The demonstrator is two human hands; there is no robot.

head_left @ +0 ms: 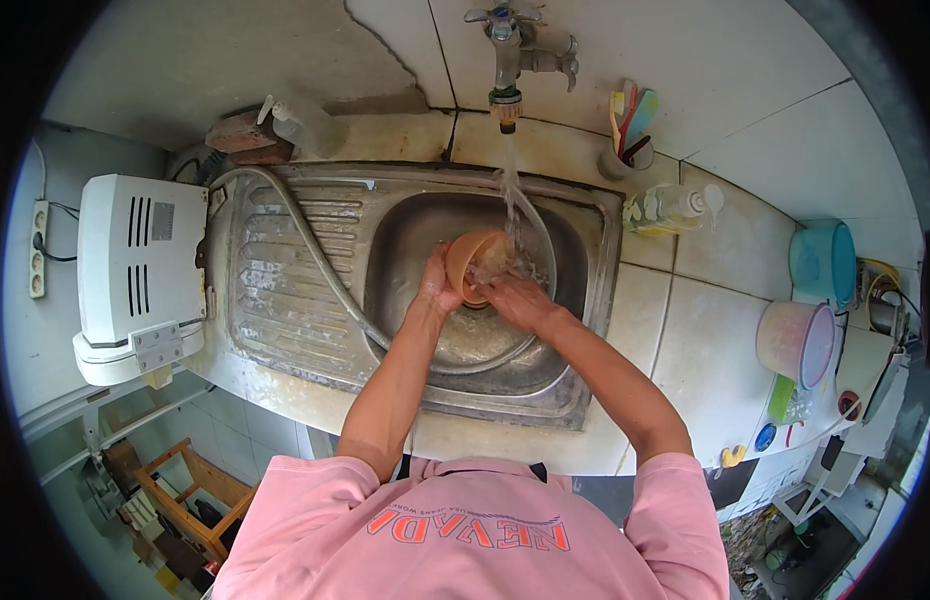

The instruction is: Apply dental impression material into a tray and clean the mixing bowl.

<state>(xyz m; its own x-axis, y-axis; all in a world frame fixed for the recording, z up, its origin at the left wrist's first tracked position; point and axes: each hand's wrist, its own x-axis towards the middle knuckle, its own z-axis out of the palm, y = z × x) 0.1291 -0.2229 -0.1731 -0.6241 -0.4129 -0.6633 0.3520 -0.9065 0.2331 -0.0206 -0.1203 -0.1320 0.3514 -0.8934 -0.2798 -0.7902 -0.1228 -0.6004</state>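
Observation:
An orange plastic bowl [464, 257] is tilted on its side over the steel sink basin [393, 250]. Around its left side my left hand [438, 278] is closed, gripping the wall. My right hand [518, 301] is closed at the lower right rim, its fingers curled against the bowl; splashing water partly hides their tips. From the tap [506, 70] a stream of water [512, 180] falls onto the bowl and beside it. A grey hose [310, 232] runs over the ribbed drainboard [290, 290] and loops inside the basin.
A white appliance [140, 270] stands left of the drainboard. Behind the sink are a cup of brushes [622, 160] and, farther right, a pump soap bottle [665, 209]. A pink tub [790, 338] and a blue tub [823, 260] sit at the right. A brick [247, 135] lies back left.

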